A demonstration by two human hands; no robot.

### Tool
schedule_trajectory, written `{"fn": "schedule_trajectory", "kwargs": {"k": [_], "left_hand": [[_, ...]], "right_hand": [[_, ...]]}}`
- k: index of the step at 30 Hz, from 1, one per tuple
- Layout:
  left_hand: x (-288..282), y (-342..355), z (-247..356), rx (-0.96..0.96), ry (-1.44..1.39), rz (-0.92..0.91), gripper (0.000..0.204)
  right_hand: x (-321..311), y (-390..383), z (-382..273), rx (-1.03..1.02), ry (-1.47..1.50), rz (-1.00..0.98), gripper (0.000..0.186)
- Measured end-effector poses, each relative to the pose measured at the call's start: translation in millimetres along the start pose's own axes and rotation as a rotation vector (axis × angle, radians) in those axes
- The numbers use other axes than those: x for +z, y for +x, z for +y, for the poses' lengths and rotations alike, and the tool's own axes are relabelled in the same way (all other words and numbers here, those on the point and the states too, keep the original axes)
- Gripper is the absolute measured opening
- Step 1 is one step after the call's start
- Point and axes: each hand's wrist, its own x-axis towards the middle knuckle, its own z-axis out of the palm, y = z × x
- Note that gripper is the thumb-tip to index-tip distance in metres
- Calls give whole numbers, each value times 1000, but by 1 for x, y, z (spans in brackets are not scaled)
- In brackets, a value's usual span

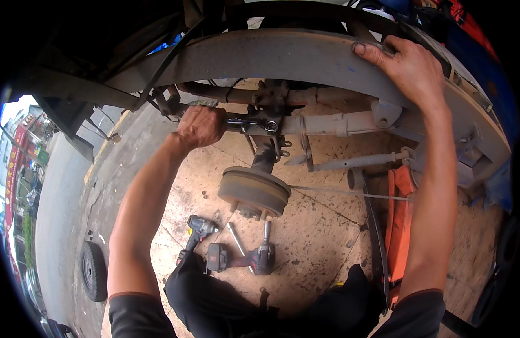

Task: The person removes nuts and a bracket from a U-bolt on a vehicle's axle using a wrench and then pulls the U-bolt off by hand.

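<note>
My left hand (201, 125) is closed round a chrome wrench (243, 121), whose ring end sits on a fastener at the black clamp plate (274, 107) of the grey leaf spring (327, 125). My right hand (407, 70) grips the upper edge of a grey steel frame rail (260, 52), with its thumb lying on the rail's face. U-bolts hang below the clamp plate. Under them is the axle end with a rusty brake drum (253, 192). A grey shock absorber (346, 163) runs toward the right.
Two cordless power tools (200, 228) (242, 258) and metal extension bars (236, 238) lie on the tiled floor (310, 236) by my knees. An orange jack (397, 225) stands right. A spare wheel (92, 271) lies left beside the road (60, 203); shopfronts are beyond.
</note>
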Motion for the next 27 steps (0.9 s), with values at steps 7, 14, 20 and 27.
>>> {"fn": "schedule_trajectory", "kwargs": {"k": [7, 14, 20, 27], "left_hand": [[31, 27, -23, 136, -86, 157, 17], [31, 64, -27, 141, 24, -38, 23], [55, 58, -37, 113, -57, -22, 18], [51, 39, -30, 89, 43, 37, 18]], "right_hand": [[2, -1, 0, 52, 1, 7, 105], [11, 1, 10, 44, -9, 55, 110], [11, 1, 8, 42, 16, 35, 111], [8, 2, 11, 13, 19, 53, 108]]}}
